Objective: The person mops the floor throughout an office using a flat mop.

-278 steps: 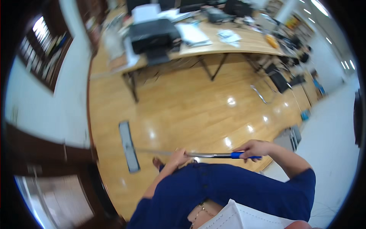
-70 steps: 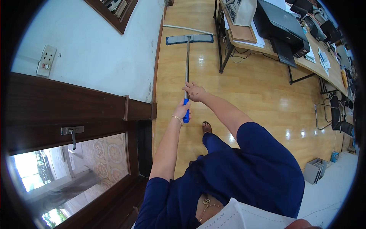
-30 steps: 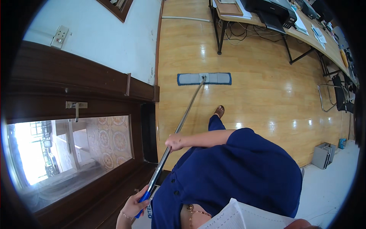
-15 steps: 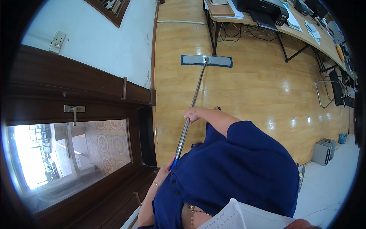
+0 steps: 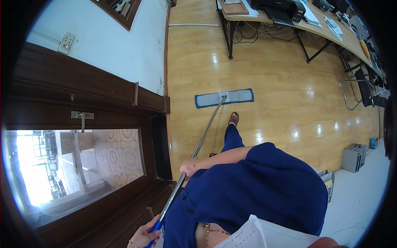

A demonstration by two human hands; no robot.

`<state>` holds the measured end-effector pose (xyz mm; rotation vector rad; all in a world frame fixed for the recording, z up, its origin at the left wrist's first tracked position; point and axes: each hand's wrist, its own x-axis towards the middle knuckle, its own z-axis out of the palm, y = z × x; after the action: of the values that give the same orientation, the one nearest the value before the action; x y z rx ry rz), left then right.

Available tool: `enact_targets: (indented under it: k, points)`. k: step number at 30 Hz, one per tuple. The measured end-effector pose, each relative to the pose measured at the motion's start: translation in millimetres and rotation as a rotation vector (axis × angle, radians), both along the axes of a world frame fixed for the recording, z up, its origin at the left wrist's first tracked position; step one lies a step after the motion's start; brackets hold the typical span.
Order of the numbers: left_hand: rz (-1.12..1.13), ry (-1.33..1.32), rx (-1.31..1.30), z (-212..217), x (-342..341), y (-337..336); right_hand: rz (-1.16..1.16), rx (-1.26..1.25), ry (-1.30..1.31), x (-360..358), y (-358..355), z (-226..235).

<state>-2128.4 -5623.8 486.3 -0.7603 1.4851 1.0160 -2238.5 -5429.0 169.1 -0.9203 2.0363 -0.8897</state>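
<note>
Nearest the lower edge, the left hand point(image 5: 142, 236) is closed around the blue grip of a long silver metal mop handle point(image 5: 198, 146). Higher up the shaft, the right hand point(image 5: 189, 167) is likewise clenched around the bare metal. From both hands the handle slants up and away to a flat rectangular mop head with a grey pad and blue trim point(image 5: 224, 98), lying flat on the glossy honey-coloured wooden floor point(image 5: 273, 82), with one sandalled foot point(image 5: 234, 118) just beside it. To the left, a dark brown wooden door frame point(image 5: 82, 95) and a white wall point(image 5: 111, 45) bound the floor. Broad open boards stretch beyond the mop head to a long wooden desk on black legs point(image 5: 289, 22) carrying a black printer point(image 5: 278, 5). At the right edge stand grey box files point(image 5: 354, 157).
</note>
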Motion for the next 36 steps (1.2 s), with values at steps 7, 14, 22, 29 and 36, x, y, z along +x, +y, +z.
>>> enact_targets:
  k: [7,14,22,29,36]
  points:
    - [-0.108,0.396,0.235,-89.4,-8.5,24.3,-0.013,-0.007,0.190,-50.1,57.5,-68.5]
    - [0.450,0.307,0.435,-197.5,-55.4,72.3,0.008,0.028,0.347,-136.5,129.2,-101.7]
    - [0.049,0.605,0.135,-110.2,-16.7,45.8,0.152,0.097,0.227,-104.9,56.8,-80.8]
    - [0.128,0.318,-0.190,-36.3,67.1,3.0,0.322,-0.077,0.130,-49.0,-37.4,-27.0]
    - [0.042,0.435,-0.204,-90.4,129.7,-4.0,0.584,-0.238,-0.208,-45.0,-44.2,-48.3]
